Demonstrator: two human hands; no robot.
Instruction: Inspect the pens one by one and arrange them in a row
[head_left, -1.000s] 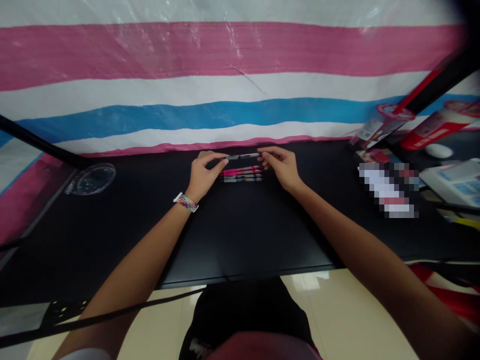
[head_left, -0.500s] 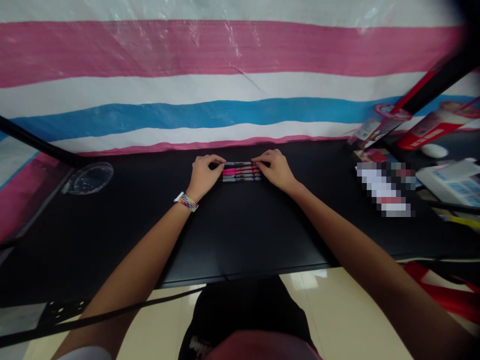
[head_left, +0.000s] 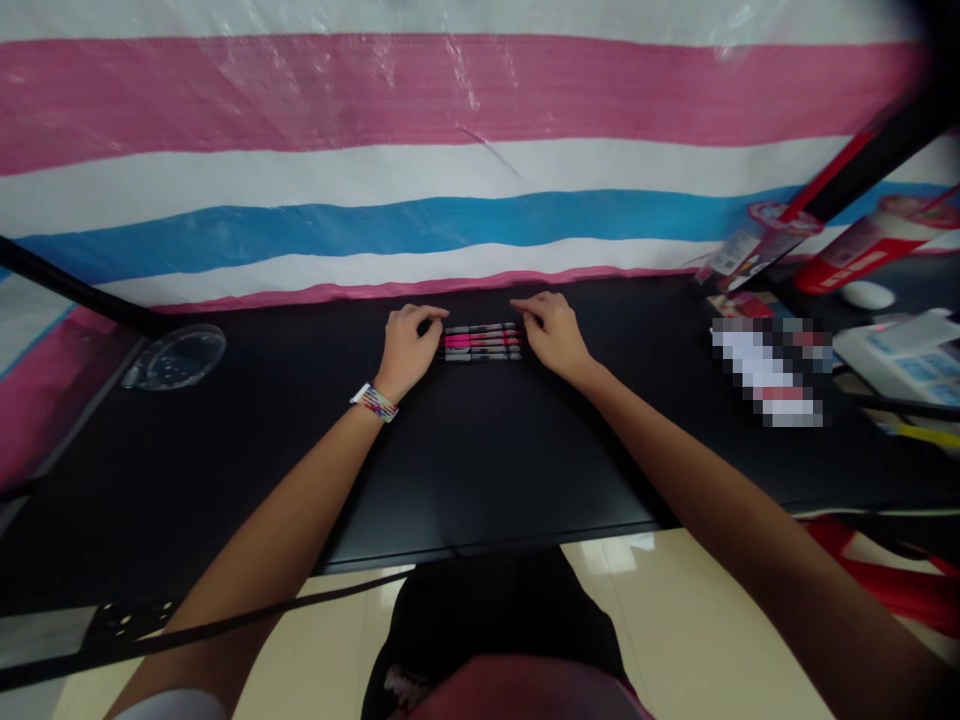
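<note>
Several pens (head_left: 481, 341) lie side by side on the black table (head_left: 480, 450), pointing left to right. Most have clear or grey barrels; one in the row is bright pink. At their left ends rests my left hand (head_left: 407, 346), its thumb and forefinger apart, a woven multicoloured band on the wrist. My right hand (head_left: 556, 338) is beside the right ends, forefinger stretched out over the table and thumb near the pen tips. Neither hand grips a pen. Whether the fingertips still touch the pen ends is hard to tell.
A clear plastic lid (head_left: 180, 357) lies at the left. On the right stand two drink cups with straws, one clear (head_left: 742, 250) and one red (head_left: 855, 255), near a white mouse (head_left: 868, 295) and a blurred-out item (head_left: 769, 375). Striped sheeting (head_left: 480, 220) hangs behind the table.
Both hands have let go of the ends of the farthest pen, and their fingers have opened outward. The pens lie in nearly the same place.
</note>
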